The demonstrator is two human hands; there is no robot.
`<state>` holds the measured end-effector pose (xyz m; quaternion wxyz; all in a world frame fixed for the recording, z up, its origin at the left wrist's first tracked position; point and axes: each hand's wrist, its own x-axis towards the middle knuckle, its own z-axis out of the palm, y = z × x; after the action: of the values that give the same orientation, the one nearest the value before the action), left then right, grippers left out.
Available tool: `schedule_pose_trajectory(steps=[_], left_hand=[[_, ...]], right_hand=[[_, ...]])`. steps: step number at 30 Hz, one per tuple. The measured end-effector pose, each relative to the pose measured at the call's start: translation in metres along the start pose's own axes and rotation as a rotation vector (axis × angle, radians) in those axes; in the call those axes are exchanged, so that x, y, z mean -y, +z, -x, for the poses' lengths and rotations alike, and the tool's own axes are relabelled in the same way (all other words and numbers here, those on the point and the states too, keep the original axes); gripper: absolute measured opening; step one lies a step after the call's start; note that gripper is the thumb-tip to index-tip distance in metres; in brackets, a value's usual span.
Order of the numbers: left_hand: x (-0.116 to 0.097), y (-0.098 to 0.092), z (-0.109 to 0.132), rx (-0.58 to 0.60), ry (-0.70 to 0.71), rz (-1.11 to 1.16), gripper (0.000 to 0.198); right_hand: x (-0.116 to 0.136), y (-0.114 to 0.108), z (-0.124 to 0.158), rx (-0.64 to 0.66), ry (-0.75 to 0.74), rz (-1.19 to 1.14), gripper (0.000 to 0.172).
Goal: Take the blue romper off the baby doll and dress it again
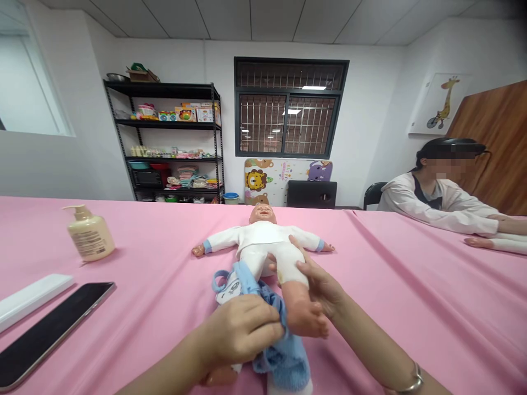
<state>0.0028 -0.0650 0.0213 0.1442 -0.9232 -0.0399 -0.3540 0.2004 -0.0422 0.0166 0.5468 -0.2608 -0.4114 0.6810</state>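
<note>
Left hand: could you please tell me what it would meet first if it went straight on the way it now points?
The left hand, gripping the blue cloth, points right at the doll's foot; it would likely meet that first.

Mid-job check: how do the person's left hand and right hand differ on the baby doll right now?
The left hand is bunched in a fist on the light blue knitted garment; the right hand wraps the bare leg of the white-clothed plastic baby doll. The left hand sits nearer the camera, the right hand further up the leg. The right wrist wears a silver bracelet; the left shows none. Both hands are bare and at the doll's lower half.
</note>
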Motion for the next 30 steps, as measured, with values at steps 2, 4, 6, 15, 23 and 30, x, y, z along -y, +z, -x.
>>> schedule_pose_trajectory(steps=[2,4,6,15,23,30], left_hand=[[-0.006,-0.006,-0.006,-0.019,0.051,0.001,0.020],[-0.011,-0.011,-0.010,-0.060,0.086,-0.014,0.020],[-0.013,-0.012,-0.011,-0.103,0.084,-0.031,0.020],[0.008,0.015,0.015,-0.219,-0.456,0.130,0.025],[0.024,0.020,0.004,-0.068,-0.897,0.246,0.013],[0.062,0.033,-0.012,0.074,-0.900,-0.011,0.029]], right_hand=[[-0.007,0.005,-0.004,-0.017,-0.009,-0.066,0.094],[-0.014,0.007,-0.009,-0.065,-0.046,-0.073,0.099],[-0.020,0.007,-0.011,-0.097,-0.075,-0.008,0.102],[-0.033,0.009,-0.008,0.093,0.037,0.316,0.069],[-0.033,0.006,-0.011,0.232,-0.010,0.458,0.052],[-0.032,0.008,-0.009,0.320,0.014,0.423,0.064]])
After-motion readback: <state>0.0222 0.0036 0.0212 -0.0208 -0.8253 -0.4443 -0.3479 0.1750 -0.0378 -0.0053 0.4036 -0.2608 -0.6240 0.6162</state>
